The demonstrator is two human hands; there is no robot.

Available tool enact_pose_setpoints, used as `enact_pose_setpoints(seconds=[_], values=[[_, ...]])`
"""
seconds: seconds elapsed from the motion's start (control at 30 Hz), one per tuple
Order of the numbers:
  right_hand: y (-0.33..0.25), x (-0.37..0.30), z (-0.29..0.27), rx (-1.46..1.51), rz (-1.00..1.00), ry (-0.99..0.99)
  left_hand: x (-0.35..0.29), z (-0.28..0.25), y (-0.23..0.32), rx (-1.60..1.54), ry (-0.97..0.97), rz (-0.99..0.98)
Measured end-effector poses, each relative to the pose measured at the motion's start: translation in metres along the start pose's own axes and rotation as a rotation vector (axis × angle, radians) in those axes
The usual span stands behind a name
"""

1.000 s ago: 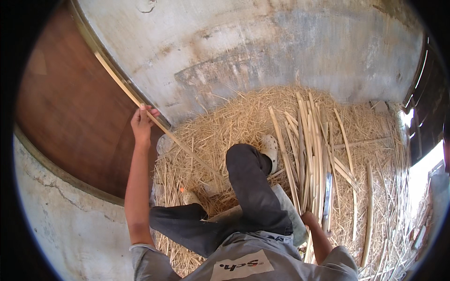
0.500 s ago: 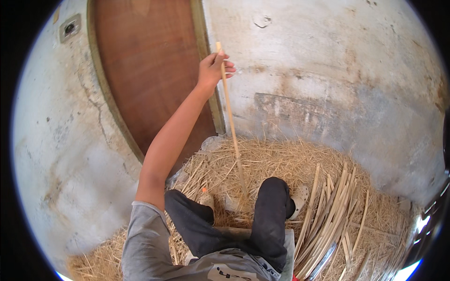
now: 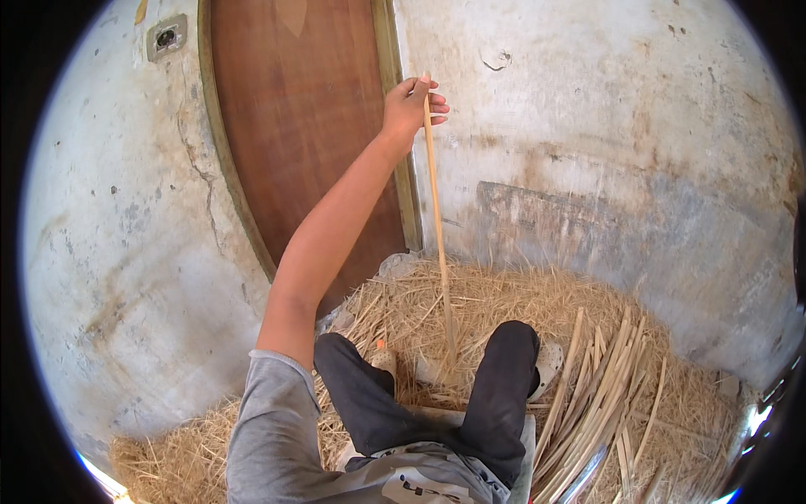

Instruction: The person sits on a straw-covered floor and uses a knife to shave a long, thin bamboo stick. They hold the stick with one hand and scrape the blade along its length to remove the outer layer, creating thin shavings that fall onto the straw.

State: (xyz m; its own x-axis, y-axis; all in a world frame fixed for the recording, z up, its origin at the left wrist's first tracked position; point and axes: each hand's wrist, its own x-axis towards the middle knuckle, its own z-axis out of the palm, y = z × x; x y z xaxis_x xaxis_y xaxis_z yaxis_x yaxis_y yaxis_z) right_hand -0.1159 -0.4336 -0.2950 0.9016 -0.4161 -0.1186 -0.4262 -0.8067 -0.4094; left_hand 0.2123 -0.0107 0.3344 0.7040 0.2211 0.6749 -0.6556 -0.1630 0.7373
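My left arm is stretched out and up, and my left hand (image 3: 410,109) pinches the top end of a long, thin strip of pale wood, perhaps bamboo (image 3: 436,197). Thumb and forefinger close on the strip; the other fingers stick out loosely to its right. The strip hangs nearly upright, and its lower end reaches down between my feet, by a greyish block (image 3: 431,370) half buried in shavings. What exactly that end touches is unclear. My right hand does not show.
Straw-like shavings (image 3: 537,290) cover the floor. At right lies a pile of long pale strips (image 3: 588,403) with a metallic blade-like piece (image 3: 582,475) among them. A brown door (image 3: 302,126) and stained walls (image 3: 579,84) stand close ahead. My clogs (image 3: 550,361) rest in the shavings.
My left hand has slid up to the strip's top end, which stuck out above the fingers before. The whole view has shifted slightly, so the scene sits further right.
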Motion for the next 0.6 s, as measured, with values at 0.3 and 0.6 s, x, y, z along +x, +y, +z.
enact_pose_setpoints(seconds=[0.3,0.6], values=[[0.087,0.002,-0.026,-0.06,0.157,-0.062,0.017,-0.006,0.002,0.034,0.066,0.092],[-0.078,-0.037,-0.152,1.012,0.383,0.068,0.007,0.023,0.009,-0.026,0.17,0.251]])
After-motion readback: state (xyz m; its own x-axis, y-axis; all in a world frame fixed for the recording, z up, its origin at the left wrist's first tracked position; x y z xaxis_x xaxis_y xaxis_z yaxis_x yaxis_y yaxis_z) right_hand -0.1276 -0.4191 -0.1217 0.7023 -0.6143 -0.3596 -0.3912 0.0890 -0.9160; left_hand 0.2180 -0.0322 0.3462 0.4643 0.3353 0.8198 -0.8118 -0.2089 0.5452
